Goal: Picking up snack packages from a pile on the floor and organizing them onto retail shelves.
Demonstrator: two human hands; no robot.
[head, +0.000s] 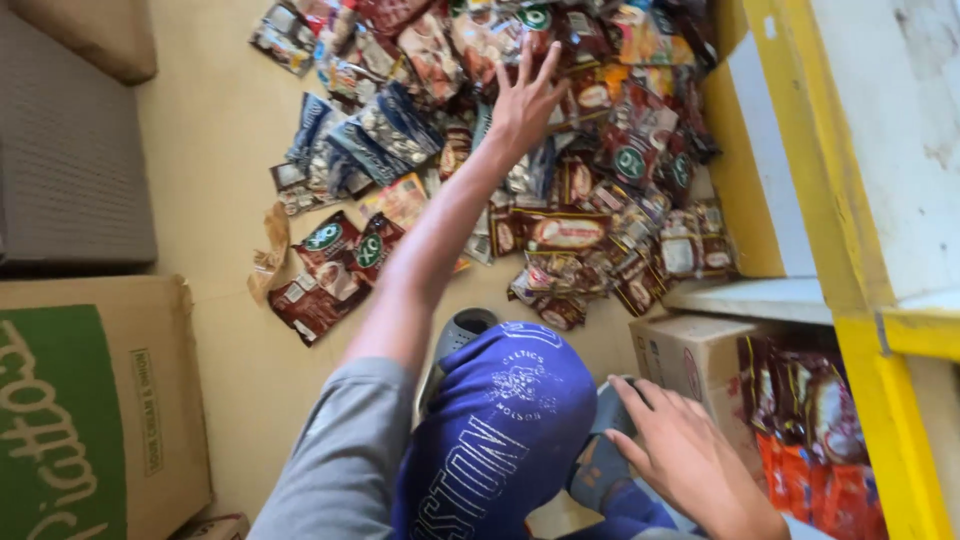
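Observation:
My left hand (525, 95) reaches far out over a heap of snack and coffee packets (560, 235) spread on the tan floor. Its fingers are spread and it holds nothing, hovering at or just above the dark brown packets near the top of the heap. My right hand (690, 460) is low at the right, fingers apart and nothing in them. It rests by my blue-clad knee (500, 430), next to an open cardboard box (680, 355). That box holds red and brown packets (810, 430).
A large cardboard box with a green panel (90, 400) stands at the lower left. A grey ribbed mat (70, 150) lies at the left. A yellow-framed shelf unit (800, 150) runs down the right side. A grey sandal (462, 330) shows by my knee.

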